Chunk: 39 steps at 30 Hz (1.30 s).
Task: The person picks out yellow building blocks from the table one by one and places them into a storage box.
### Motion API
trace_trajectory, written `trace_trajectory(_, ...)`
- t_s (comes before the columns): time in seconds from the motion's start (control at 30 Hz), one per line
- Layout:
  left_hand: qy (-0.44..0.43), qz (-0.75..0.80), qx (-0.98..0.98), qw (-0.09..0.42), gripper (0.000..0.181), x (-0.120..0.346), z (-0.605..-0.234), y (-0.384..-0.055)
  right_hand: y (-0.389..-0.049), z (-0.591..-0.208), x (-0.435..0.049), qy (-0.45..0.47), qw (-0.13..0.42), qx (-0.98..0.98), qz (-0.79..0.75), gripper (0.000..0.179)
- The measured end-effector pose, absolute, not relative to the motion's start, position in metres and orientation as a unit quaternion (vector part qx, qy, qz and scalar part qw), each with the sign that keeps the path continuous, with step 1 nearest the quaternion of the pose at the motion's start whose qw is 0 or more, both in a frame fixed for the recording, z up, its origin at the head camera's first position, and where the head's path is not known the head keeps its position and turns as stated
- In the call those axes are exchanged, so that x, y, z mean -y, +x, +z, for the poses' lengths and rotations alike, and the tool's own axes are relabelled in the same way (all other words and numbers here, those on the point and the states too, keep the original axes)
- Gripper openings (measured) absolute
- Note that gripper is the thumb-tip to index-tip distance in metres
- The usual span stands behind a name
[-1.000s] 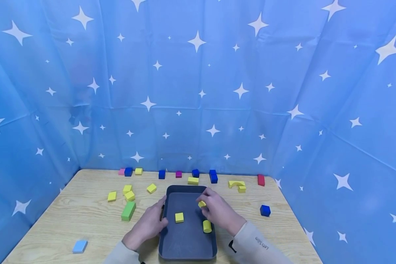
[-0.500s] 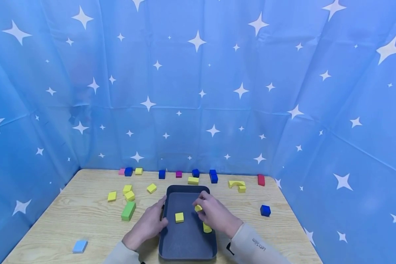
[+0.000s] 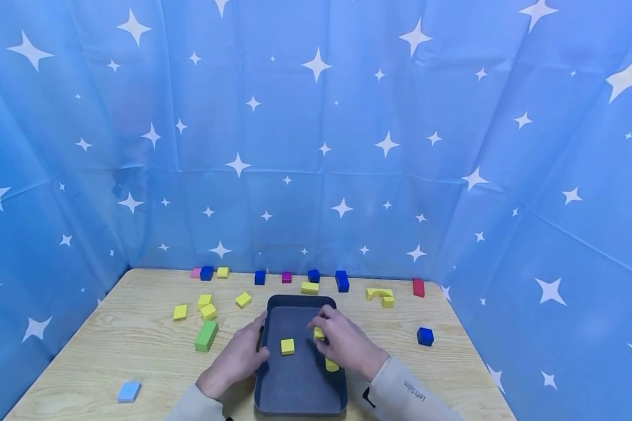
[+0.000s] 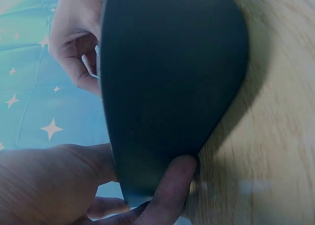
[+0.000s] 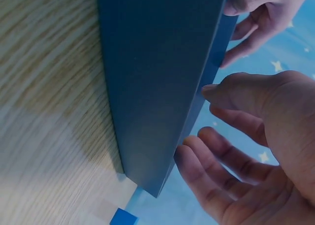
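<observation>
A dark grey rectangular tray [image 3: 297, 389] lies on the wooden table. My left hand [image 3: 234, 359] grips its left wall, thumb over the rim; the left wrist view shows a finger [image 4: 172, 188] against the tray's outer side. Over the tray's right half, my right hand [image 3: 347, 345] pinches a small yellow block [image 3: 319, 334] between thumb and fingertips. That block is hidden behind the tray wall in the right wrist view. Inside the tray a yellow square block [image 3: 287, 347] lies left of it, and a yellow cylinder [image 3: 332, 366] is partly covered by the right hand.
Left of the tray are several yellow blocks [image 3: 208, 311], a green block [image 3: 206, 336] and a light blue block [image 3: 129, 392]. Blue blocks [image 3: 342, 282] and others line the back. A yellow arch [image 3: 379, 293], red block [image 3: 418, 287] and blue cube [image 3: 425, 336] lie right.
My right hand has moved slightly left and nearer over the tray with the yellow block, now covering part of the cylinder. The left hand keeps its place on the tray.
</observation>
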<state>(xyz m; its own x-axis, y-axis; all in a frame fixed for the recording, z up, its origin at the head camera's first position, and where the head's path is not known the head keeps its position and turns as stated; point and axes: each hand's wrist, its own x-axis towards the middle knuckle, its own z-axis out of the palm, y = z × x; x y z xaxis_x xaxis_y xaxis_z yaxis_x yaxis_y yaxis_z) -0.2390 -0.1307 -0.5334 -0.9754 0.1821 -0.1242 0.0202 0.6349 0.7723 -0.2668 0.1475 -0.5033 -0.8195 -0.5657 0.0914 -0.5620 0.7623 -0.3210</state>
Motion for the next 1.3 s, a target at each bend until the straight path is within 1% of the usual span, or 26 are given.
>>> trace_trajectory(0.37,0.056,0.42,-0.901,0.097,0.09,0.131,-0.535,-0.24,-0.267,-0.504,-0.151,-0.279,-0.009,-0.944,-0.177,0.028)
trace_trajectory(0.8,0.057,0.412,-0.904,0.094,0.089,0.13,-0.534,-0.239,-0.267,-0.505,-0.158,-0.274,-0.056,-0.945,-0.168,0.026)
trace_trajectory(1.07,0.057,0.413,-0.905,0.088,0.089,0.13,-0.534,-0.24,-0.274,-0.504,-0.164,-0.263,-0.083,-0.948,-0.16,0.027)
trace_trajectory(1.3,0.052,0.397,-0.912,0.09,0.089,0.13,-0.534,-0.241,-0.281,-0.503,-0.173,-0.236,-0.084,-0.953,-0.168,0.028)
